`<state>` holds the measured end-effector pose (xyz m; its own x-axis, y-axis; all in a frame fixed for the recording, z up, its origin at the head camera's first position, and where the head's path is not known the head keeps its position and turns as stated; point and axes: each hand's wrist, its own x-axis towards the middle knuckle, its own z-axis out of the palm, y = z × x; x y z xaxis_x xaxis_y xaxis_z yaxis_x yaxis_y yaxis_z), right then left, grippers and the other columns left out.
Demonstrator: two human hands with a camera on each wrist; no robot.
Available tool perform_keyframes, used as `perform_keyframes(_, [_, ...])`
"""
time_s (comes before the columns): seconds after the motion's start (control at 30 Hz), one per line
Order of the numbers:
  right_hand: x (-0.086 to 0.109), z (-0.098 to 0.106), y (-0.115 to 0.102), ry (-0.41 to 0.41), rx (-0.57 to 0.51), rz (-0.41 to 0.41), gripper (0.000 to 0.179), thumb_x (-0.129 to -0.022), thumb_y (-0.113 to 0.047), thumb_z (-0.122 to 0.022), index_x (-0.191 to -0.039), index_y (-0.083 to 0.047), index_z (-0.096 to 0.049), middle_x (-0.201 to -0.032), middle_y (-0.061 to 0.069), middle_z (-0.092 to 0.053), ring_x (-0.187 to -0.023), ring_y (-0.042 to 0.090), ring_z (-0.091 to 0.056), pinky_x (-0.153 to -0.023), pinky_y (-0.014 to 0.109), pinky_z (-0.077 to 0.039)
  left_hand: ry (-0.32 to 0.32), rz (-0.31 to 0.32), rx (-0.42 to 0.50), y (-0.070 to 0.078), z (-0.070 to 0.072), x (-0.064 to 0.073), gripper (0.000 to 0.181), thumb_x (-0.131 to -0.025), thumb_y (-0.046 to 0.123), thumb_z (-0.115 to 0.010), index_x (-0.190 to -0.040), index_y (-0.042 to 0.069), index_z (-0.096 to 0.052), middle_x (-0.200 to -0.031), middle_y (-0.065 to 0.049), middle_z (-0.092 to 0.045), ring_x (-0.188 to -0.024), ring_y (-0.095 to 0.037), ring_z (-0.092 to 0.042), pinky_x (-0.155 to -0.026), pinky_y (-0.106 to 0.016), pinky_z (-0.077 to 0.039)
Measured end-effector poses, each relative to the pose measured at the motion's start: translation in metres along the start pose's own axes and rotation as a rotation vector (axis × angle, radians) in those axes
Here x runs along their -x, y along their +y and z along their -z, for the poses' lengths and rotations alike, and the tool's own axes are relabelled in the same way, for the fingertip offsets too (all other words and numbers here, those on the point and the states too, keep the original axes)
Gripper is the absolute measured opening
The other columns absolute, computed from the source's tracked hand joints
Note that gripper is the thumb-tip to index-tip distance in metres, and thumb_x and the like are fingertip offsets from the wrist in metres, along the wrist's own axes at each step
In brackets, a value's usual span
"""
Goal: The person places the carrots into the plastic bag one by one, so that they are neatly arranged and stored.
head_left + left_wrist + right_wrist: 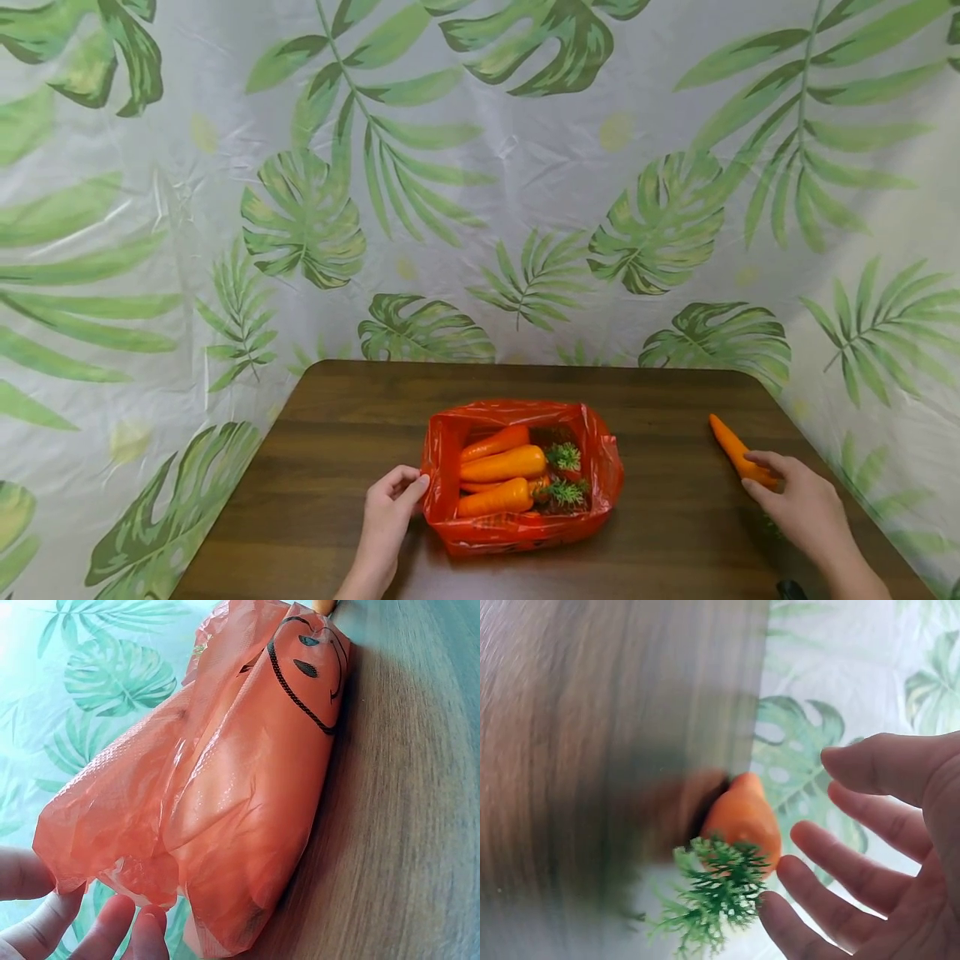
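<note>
A red plastic bag (517, 546) with its mouth spread wide sits mid-table, holding several orange carrots (504, 463) with green tops. At the bag's left rim, my left hand (387, 510) pinches the plastic between thumb and fingers. The left wrist view shows the bag's side (247, 795) with a black printed face. One carrot (726, 437) lies alone at the table's right, its tip pointing away. My right hand (806, 504) is over its thick end. In the right wrist view the fingers are spread beside the carrot (742, 821), not gripping it; whether a fingertip touches it, I cannot tell.
The dark wooden table (337, 442) has its right edge close to the lone carrot. Behind it hangs a pale sheet (540, 167) with green leaf prints. A small black object (791, 590) shows at the front edge near the right wrist.
</note>
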<state>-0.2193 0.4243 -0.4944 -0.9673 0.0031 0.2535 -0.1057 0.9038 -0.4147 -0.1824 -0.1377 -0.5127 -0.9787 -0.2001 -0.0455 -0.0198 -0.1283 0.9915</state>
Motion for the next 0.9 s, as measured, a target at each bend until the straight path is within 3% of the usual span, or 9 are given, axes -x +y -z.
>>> perform_keyframes(0.3, [-0.004, -0.005, 0.015, -0.034, 0.039, -0.010, 0.048, -0.086, -0.025, -0.079, -0.126, -0.003, -0.066, -0.119, 0.030, -0.060, -0.091, 0.045, -0.062, -0.058, 0.050, -0.049, -0.010, -0.020, 0.010, -0.001, 0.000, 0.000, 0.021, -0.094, 0.014, -0.072, -0.098, -0.006, -0.066, -0.087, -0.009, -0.065, -0.076, -0.019, -0.063, -0.071, -0.033, -0.058])
perform_keyframes(0.53, [-0.011, -0.004, 0.023, -0.122, 0.063, -0.101, 0.071, -0.086, -0.052, -0.076, -0.133, -0.002, -0.060, -0.122, 0.032, -0.059, -0.079, 0.035, -0.063, -0.048, 0.039, -0.043, -0.013, -0.022, 0.015, -0.002, 0.000, 0.000, 0.022, -0.094, 0.014, -0.072, -0.098, -0.006, -0.066, -0.086, -0.009, -0.065, -0.075, -0.018, -0.063, -0.071, -0.032, -0.058])
perform_keyframes(0.67, [-0.011, -0.005, 0.026, -0.145, 0.064, -0.170, 0.081, -0.085, -0.065, -0.069, -0.137, -0.004, -0.055, -0.113, 0.028, -0.066, -0.066, 0.022, -0.059, -0.045, 0.038, -0.039, -0.015, -0.022, 0.012, -0.001, 0.000, 0.000, 0.022, -0.094, 0.015, -0.072, -0.099, -0.006, -0.066, -0.087, -0.009, -0.065, -0.076, -0.018, -0.063, -0.071, -0.032, -0.058])
perform_keyframes(0.9, [-0.012, -0.013, 0.029, -0.084, 0.078, -0.143, 0.070, -0.085, -0.061, -0.072, -0.125, -0.007, -0.055, -0.086, 0.012, -0.067, -0.056, 0.022, -0.052, -0.042, 0.038, -0.036, -0.009, -0.019, 0.009, -0.001, -0.001, 0.000, 0.022, -0.094, 0.015, -0.072, -0.098, -0.006, -0.066, -0.087, -0.010, -0.065, -0.076, -0.019, -0.064, -0.071, -0.033, -0.058])
